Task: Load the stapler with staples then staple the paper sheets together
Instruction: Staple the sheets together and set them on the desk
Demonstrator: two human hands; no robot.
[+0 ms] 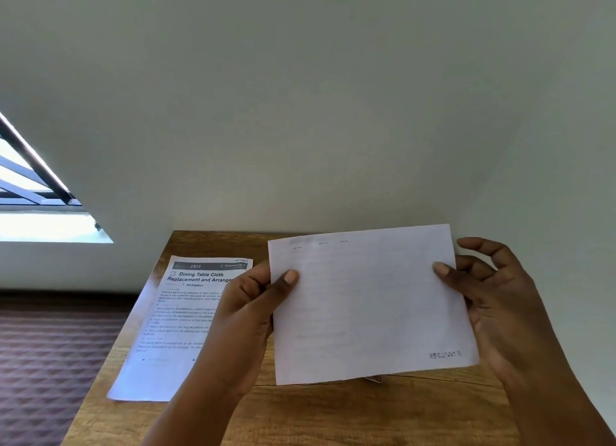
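Note:
I hold a white paper sheet (pixel 366 305) up above the wooden table (pixel 333 412), its blank back toward me with faint print showing through. My left hand (pixel 246 312) pinches its left edge, thumb on the front. My right hand (pixel 490 299) pinches its right edge with the thumb, the other fingers spread behind. A second printed sheet (pixel 173 325), headed "Dining Table Cloth Replacement", lies flat on the table's left side. A small metallic part (pixel 375 378), possibly the stapler, peeks out under the held sheet's bottom edge; the rest is hidden.
The table stands against a plain pale wall (pixel 333 112). A window with dark bars (pixel 33 185) is at the left. A dark red patterned surface (pixel 50 362) lies left of the table.

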